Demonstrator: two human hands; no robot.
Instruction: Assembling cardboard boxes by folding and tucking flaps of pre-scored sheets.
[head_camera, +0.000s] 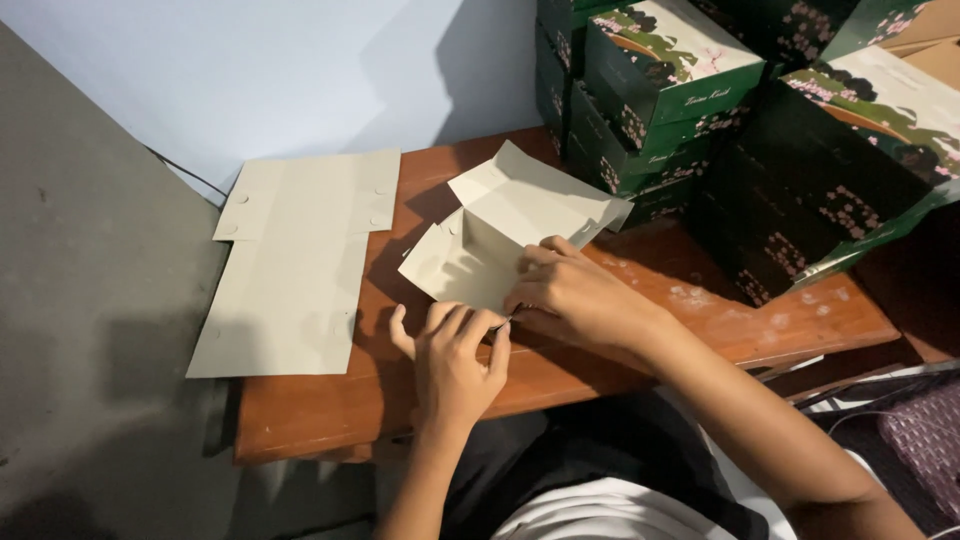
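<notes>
A half-folded grey cardboard box blank (505, 230) lies on the small wooden table (700, 300), its flaps raised at the back. My left hand (455, 355) pinches the blank's near edge. My right hand (570, 295) presses down on the same near corner, fingertips meeting those of the left hand. Both hands grip the cardboard where they touch.
A flat unfolded blank (295, 260) hangs over the table's left end. Stacks of finished dark green boxes with a flower print (680, 70) fill the table's back right. A grey floor (90, 300) lies to the left, a pale wall behind, a woven purple thing (925, 435) at lower right.
</notes>
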